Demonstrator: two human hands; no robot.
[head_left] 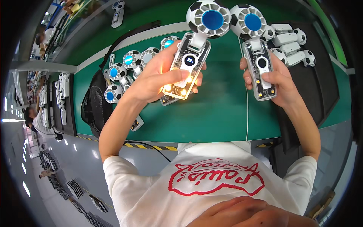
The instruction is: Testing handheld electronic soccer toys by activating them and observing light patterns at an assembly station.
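Note:
My left hand is wrapped round the clear handle of a handheld fan with a soccer-ball head and blue hub. Its round display is lit, yellow lights glow low in the handle, and my thumb lies on the white front strip. A matching handheld fan is gripped in my right hand, thumb on its strip. That fan's round display is dark. Both fans are held upright above the green table, their ball heads side by side and nearly touching.
Several similar fans lie on the green table left of my hands, beside a black mesh bag. More white fans rest on a black tray to the right. Another person is far left.

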